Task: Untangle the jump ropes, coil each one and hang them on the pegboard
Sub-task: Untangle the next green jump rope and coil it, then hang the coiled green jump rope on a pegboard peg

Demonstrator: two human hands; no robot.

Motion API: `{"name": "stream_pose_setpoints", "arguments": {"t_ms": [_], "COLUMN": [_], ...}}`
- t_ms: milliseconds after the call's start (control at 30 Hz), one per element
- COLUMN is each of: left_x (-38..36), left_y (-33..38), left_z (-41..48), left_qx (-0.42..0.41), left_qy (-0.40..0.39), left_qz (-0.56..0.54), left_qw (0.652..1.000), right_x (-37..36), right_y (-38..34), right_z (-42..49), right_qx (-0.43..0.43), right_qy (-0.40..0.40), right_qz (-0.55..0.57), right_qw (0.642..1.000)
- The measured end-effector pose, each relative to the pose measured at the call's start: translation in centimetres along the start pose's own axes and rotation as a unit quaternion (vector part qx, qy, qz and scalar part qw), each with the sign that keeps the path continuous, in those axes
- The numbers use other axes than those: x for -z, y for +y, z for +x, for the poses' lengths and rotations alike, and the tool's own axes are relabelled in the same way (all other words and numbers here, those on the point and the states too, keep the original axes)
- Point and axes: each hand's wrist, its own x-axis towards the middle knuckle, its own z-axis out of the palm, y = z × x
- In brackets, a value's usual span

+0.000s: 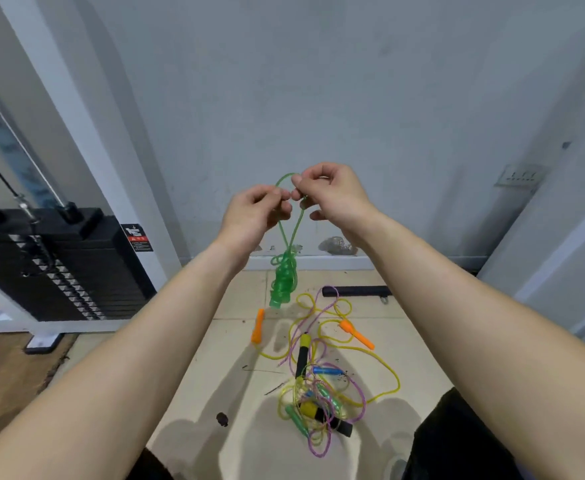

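A green jump rope (284, 275) hangs in the air in front of the wall, its green handles and bunched cord dangling below a long loop. My left hand (254, 216) and my right hand (332, 195) both pinch the top of that loop, fingertips close together. On the tiled floor below lies a tangle of ropes (322, 393): a yellow cord with two orange handles (258, 325) (356, 334), a pink-purple cord, yellow-and-black handles (303, 353), a blue handle (327, 370) and small green handles. No pegboard is in view.
A black weight stack (59, 265) in a white frame stands at the left. A black bar handle (355, 291) lies on the floor by the wall. A wall socket (521, 175) sits at the right. My dark-clothed legs (457, 441) flank the tangle.
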Motion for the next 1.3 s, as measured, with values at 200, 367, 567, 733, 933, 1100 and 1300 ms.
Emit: {"name": "stream_pose_setpoints", "arguments": {"t_ms": [200, 367, 567, 733, 933, 1100, 1300], "left_x": [1.8, 2.2, 2.6, 3.3, 4.0, 4.4, 4.3], "left_y": [0.2, -1.9, 4.9, 19.2, 36.5, 46.5, 52.6], "left_z": [5.1, 11.8, 17.4, 19.3, 19.8, 19.5, 20.5], "left_qx": [0.020, 0.065, 0.123, 0.150, 0.158, 0.154, 0.138], "left_qy": [-0.047, -0.088, -0.089, -0.087, -0.087, -0.091, -0.091], "left_qz": [0.054, 0.081, 0.090, 0.096, 0.102, 0.110, 0.127], "left_qw": [0.997, 0.991, 0.984, 0.980, 0.978, 0.978, 0.978], "right_x": [1.8, 3.1, 4.6, 7.3, 9.7, 10.9, 12.2], "right_y": [1.1, 4.2, -1.5, -15.3, -32.4, -42.3, -47.8], "right_z": [4.9, 11.8, 16.9, 19.5, 20.8, 21.0, 21.6], "right_qx": [-0.038, -0.076, -0.130, -0.141, -0.131, -0.120, -0.107], "right_qy": [-0.006, -0.035, -0.020, -0.007, -0.022, -0.022, -0.017], "right_qz": [0.008, -0.030, -0.016, -0.007, -0.050, -0.063, -0.058], "right_qw": [0.999, 0.996, 0.991, 0.990, 0.990, 0.991, 0.992]}}
